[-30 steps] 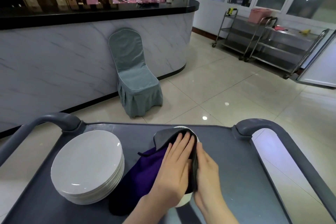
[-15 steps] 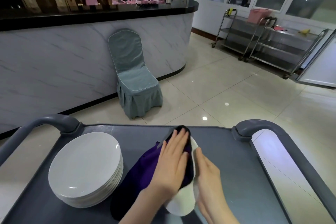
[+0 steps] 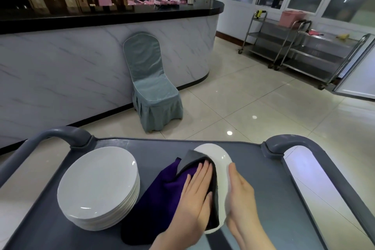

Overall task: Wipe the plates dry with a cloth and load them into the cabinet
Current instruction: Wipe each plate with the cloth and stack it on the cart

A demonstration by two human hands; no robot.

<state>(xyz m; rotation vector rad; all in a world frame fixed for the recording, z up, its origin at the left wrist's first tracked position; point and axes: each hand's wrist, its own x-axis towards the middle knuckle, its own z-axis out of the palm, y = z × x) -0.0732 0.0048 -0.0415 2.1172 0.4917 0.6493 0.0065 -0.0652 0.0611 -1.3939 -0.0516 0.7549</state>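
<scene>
Fingers of the left hand are lying straight and close together, pressing the purple cloth flat against the face of one white plate. The right hand is bracing that plate from behind, its fingers extended and curling round nothing that I can see.

Around them the grey cart is offering bare tray to the right, though its raised lip and looped handles are hemming in the far side. On the left, a stack of plates is sitting just beside the cloth, close enough to get knocked. The plate being wiped is tilting up on edge over the tray.

To my eye the job is looking early. One plate is being dried, I cannot tell whether the stack is dry, and no cabinet is showing, so all the loading is waiting.
</scene>
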